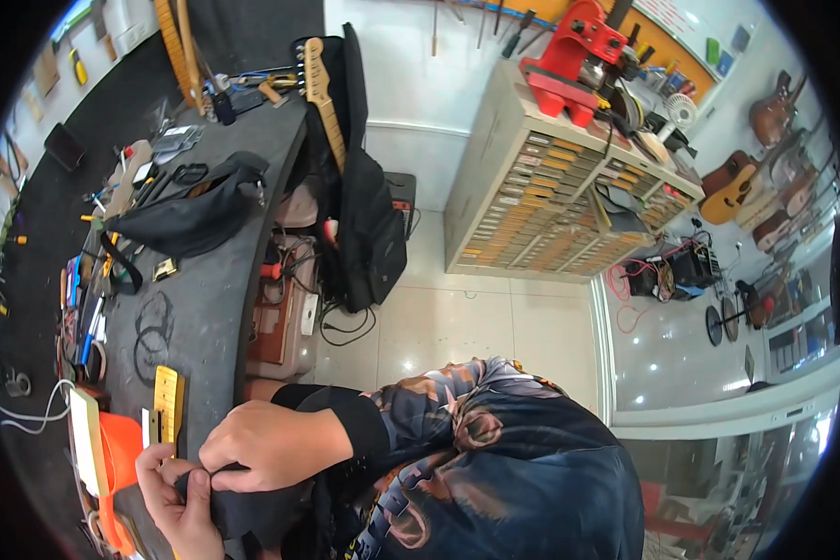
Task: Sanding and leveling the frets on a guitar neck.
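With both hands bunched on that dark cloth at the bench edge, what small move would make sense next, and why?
Probably draw the dark cloth taut between the hands. The right hand pinches its top fold and the left hand grips it from below, yet it sits crumpled. Keep it off the yellow ruler and orange tool alongside.

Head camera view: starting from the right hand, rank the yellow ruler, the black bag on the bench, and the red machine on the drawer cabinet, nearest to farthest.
From the right hand, gripping dark cloth with the left hand:
1. Yellow ruler, just left of it on the bench.
2. Black bag, farther up the bench, mid-left.
3. Red machine, on top of the drawer cabinet across the floor, upper right.
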### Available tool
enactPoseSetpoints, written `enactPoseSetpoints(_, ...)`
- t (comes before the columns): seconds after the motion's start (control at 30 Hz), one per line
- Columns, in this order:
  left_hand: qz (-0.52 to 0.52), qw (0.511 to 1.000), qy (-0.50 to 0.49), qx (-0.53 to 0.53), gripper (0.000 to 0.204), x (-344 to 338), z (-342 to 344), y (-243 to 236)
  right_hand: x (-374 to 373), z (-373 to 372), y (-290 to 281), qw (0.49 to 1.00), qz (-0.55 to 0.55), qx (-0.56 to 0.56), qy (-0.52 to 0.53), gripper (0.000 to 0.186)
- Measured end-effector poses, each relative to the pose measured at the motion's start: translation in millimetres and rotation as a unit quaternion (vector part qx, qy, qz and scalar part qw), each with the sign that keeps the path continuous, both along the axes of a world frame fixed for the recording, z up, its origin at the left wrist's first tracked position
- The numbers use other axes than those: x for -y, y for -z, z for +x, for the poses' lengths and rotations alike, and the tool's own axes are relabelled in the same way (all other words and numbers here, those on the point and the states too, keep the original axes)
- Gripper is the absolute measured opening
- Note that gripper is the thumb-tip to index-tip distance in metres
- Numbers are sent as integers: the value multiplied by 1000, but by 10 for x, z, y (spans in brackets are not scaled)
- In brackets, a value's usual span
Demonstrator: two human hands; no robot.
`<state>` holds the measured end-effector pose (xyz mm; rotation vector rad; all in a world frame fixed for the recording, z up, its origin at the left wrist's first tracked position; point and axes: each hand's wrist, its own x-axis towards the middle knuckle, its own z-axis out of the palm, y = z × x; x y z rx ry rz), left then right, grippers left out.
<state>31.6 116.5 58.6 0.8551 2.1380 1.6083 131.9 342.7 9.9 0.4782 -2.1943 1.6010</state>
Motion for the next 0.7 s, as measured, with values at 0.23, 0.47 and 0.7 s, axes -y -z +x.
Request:
enactPoseSetpoints(0.23, 29, 998, 49, -16, 44, -481, 37, -28, -424, 248, -94, 998, 12, -5, 65, 31)
enactPoseSetpoints(0.47, -5, 995, 71, -66, 59, -434, 104, -81, -621, 289, -188, 993, 41, 108, 21, 41)
enactPoseSetpoints(0.7, 1, 999, 42, -14, 62, -375, -8, 38, -468, 299, -137, 990, 101, 64, 70, 39)
